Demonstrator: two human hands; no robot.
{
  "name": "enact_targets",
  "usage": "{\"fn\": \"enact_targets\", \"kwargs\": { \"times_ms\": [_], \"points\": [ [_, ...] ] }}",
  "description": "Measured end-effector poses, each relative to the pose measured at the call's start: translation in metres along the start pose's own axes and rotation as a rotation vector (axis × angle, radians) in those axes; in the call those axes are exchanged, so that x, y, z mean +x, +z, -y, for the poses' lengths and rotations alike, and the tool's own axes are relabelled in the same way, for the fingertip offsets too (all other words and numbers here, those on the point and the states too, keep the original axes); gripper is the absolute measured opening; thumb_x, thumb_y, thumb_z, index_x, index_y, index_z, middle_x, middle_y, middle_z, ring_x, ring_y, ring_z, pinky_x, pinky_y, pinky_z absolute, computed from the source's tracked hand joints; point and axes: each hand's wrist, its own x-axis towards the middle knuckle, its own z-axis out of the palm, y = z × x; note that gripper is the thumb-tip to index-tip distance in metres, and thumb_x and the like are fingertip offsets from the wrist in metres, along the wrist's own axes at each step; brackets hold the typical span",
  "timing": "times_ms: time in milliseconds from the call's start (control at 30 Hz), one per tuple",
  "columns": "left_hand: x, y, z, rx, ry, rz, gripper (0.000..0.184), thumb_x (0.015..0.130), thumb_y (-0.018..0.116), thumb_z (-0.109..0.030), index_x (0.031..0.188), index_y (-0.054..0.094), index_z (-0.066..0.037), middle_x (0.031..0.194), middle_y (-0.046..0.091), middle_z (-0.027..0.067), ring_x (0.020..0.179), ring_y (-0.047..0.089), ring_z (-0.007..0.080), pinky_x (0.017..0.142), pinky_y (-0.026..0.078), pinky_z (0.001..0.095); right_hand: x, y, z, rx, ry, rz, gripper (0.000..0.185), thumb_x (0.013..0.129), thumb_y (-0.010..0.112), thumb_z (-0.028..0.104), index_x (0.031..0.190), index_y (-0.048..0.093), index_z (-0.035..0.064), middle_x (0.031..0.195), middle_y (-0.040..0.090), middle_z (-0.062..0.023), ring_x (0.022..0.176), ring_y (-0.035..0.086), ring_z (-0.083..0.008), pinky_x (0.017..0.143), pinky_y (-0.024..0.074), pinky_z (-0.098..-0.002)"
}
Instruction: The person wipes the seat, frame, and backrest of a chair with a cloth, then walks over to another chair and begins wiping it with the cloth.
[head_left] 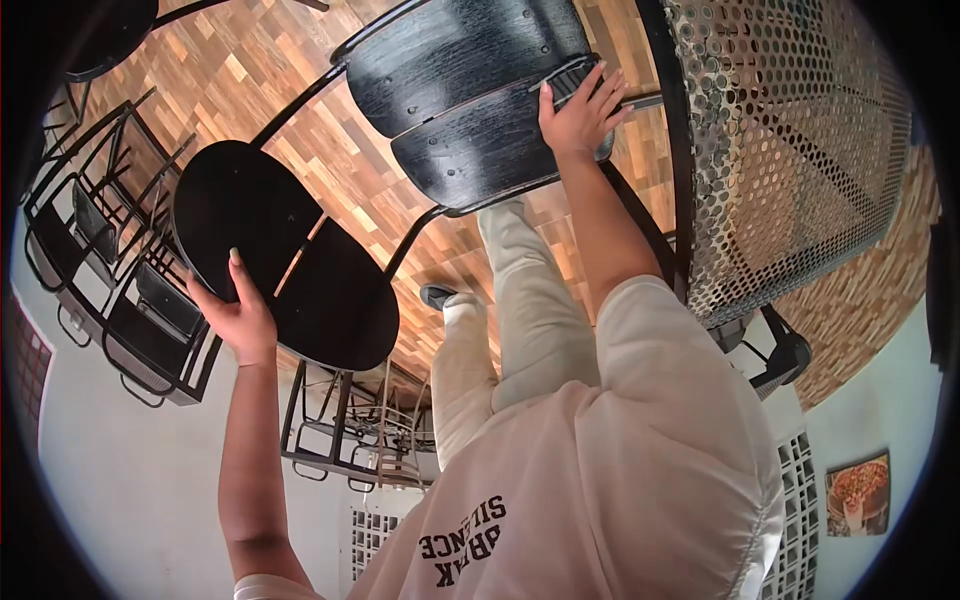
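A black chair lies before me. It has a two-panel oval backrest (235, 205) on the left and a two-panel seat (465, 75) at the upper middle, joined by black metal bars. My left hand (240, 320) grips the backrest's near edge, thumb on its dark face; some fingers are hidden. On the right side of the seat, my right hand (580, 125) is around a dark brush (565, 80), which lies against the seat between thumb and fingers. The hand partly covers it. Whitish, shiny streaks show on the seat, while the backrest looks matte black.
A perforated metal panel (780, 130) in a black frame stands close on my right. Stacked black chairs (120, 270) are at the left, and more metal frames (345, 430) stand by the wall. Wood-patterned floor (300, 100) surrounds the chair. My shoe (437, 296) is near its bars.
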Motion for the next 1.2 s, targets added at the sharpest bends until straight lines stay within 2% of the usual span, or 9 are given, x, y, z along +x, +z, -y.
{"fn": "enact_targets", "kwargs": {
  "times_ms": [167, 267, 433, 700, 833, 933, 1067, 1167, 1200],
  "points": [
    [0.000, -0.004, 0.008, 0.002, 0.019, 0.010, 0.045, 0.104, 0.066, -0.017, 0.138, 0.048, 0.006, 0.131, 0.061, 0.0155, 0.116, 0.059, 0.0213, 0.104, 0.046, 0.0320, -0.017, -0.023, 0.011, -0.049, -0.014, 0.036, 0.102, 0.096, 0.055, 0.066, 0.166, 0.014, 0.0043, 0.170, 0.011, -0.0296, 0.158, 0.006, -0.0463, 0.122, 0.0054, -0.0692],
    [0.002, 0.000, 0.004, -0.034, -0.004, 0.014, 0.045, 0.104, 0.066, -0.016, 0.139, 0.048, 0.006, 0.131, 0.061, 0.0155, 0.117, 0.059, 0.0219, 0.105, 0.045, 0.0320, -0.007, -0.021, 0.002, -0.182, -0.277, 0.031, 0.102, 0.096, 0.054, 0.065, 0.166, 0.014, 0.0026, 0.169, 0.011, -0.0308, 0.158, 0.006, -0.0465, 0.122, 0.0059, -0.0690],
    [0.002, -0.001, -0.005, 0.012, 0.010, 0.023, 0.045, 0.104, 0.066, -0.019, 0.138, 0.049, 0.006, 0.132, 0.061, 0.0164, 0.120, 0.058, 0.0234, 0.108, 0.043, 0.0336, 0.000, -0.011, 0.001, 0.019, -0.125, 0.123, 0.103, 0.096, 0.055, 0.066, 0.165, 0.014, 0.0013, 0.169, 0.012, -0.0308, 0.158, 0.008, -0.0470, 0.122, 0.0078, -0.0687],
    [0.004, -0.001, 0.005, 0.116, 0.060, -0.013, 0.053, 0.103, 0.068, -0.022, 0.141, 0.047, 0.008, 0.135, 0.060, 0.0177, 0.125, 0.056, 0.0250, 0.111, 0.040, 0.0341, -0.089, -0.015, -0.025, 0.028, -0.190, 0.209, 0.106, 0.093, 0.056, 0.068, 0.165, 0.017, 0.0008, 0.169, 0.014, -0.0298, 0.158, 0.009, -0.0464, 0.122, 0.0091, -0.0677],
    [0.005, -0.003, -0.004, 0.098, 0.030, 0.030, 0.061, 0.103, 0.070, -0.024, 0.145, 0.042, 0.009, 0.139, 0.057, 0.0188, 0.127, 0.055, 0.0250, 0.111, 0.040, 0.0343, -0.046, -0.018, -0.034, 0.004, -0.183, 0.137, 0.106, 0.094, 0.055, 0.069, 0.164, 0.017, -0.0004, 0.168, 0.015, -0.0311, 0.158, 0.008, -0.0465, 0.123, 0.0080, -0.0674],
    [0.004, -0.001, -0.009, 0.004, -0.009, 0.052, 0.060, 0.103, 0.070, -0.025, 0.145, 0.043, 0.008, 0.140, 0.057, 0.0190, 0.128, 0.054, 0.0255, 0.113, 0.039, 0.0360, -0.010, -0.007, -0.025, 0.041, 0.006, 0.023, 0.103, 0.095, 0.054, 0.068, 0.164, 0.019, -0.0001, 0.168, 0.015, -0.0315, 0.158, 0.007, -0.0471, 0.122, 0.0090, -0.0690],
    [0.001, 0.009, -0.019, 0.025, 0.184, -0.122, 0.052, 0.104, 0.067, -0.028, 0.139, 0.050, 0.006, 0.136, 0.059, 0.0196, 0.126, 0.056, 0.0277, 0.112, 0.040, 0.0406, -0.002, 0.006, 0.014, 0.021, -0.004, -0.088, 0.101, 0.096, 0.053, 0.067, 0.163, 0.020, -0.0007, 0.168, 0.015, -0.0319, 0.158, 0.010, -0.0484, 0.121, 0.0110, -0.0711],
    [-0.016, 0.000, -0.038, -0.130, 0.557, -0.223, 0.052, 0.107, 0.059, -0.037, 0.134, 0.051, 0.006, 0.130, 0.059, 0.0236, 0.126, 0.056, 0.0324, 0.111, 0.043, 0.0430, -0.046, 0.007, 0.042, 0.022, -0.137, -0.007, 0.100, 0.096, 0.053, 0.067, 0.163, 0.021, -0.0010, 0.168, 0.016, -0.0325, 0.157, 0.012, -0.0493, 0.120, 0.0119, -0.0722],
    [-0.029, -0.013, -0.034, -0.444, 0.411, 0.068, 0.058, 0.107, 0.055, -0.046, 0.133, 0.050, 0.006, 0.128, 0.060, 0.0248, 0.126, 0.057, 0.0331, 0.109, 0.044, 0.0434, -0.056, 0.006, 0.045, 0.021, -0.201, 0.040, 0.100, 0.096, 0.053, 0.066, 0.163, 0.021, -0.0011, 0.168, 0.016, -0.0328, 0.157, 0.013, -0.0498, 0.119, 0.0123, -0.0728]
  ]
}}
